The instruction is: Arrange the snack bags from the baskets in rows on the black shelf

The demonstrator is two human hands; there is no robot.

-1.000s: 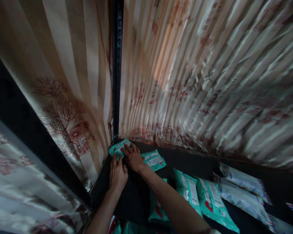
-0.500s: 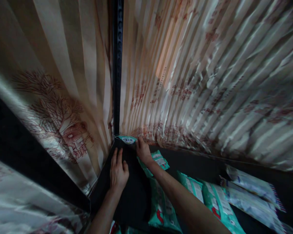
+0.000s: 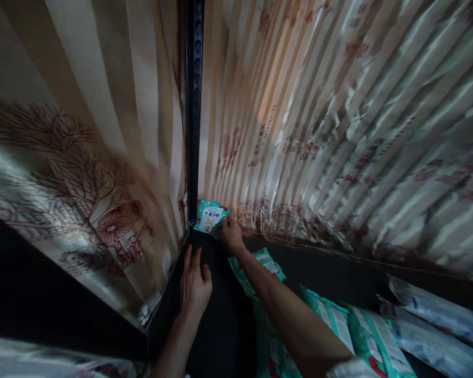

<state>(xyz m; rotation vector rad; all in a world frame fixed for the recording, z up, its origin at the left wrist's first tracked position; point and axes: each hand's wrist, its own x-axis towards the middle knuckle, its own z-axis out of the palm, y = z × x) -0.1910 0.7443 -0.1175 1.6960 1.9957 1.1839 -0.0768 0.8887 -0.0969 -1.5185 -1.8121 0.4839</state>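
Note:
In the far corner of the dark shelf, a small teal snack packet (image 3: 212, 216) with a white label stands tilted up, its printed front facing me. My right hand (image 3: 232, 233) has its fingers closed on the packet's right edge. My left hand (image 3: 195, 286) rests over the shelf (image 3: 216, 315) in front of the packet, fingers stretched out and holding nothing. Under my right forearm lies another teal packet (image 3: 268, 262), partly covered by the arm.
More teal packets (image 3: 327, 315) lie along the shelf to the right, with pale blue-white packets (image 3: 437, 320) beyond them. Patterned curtains (image 3: 299, 131) hang behind and at the left (image 3: 142, 131). A black perforated post (image 3: 194, 105) rises at the corner.
The packet in my right hand has tipped upward, so its label now shows in full. My left hand stays open near it. The view has shifted slightly to the left.

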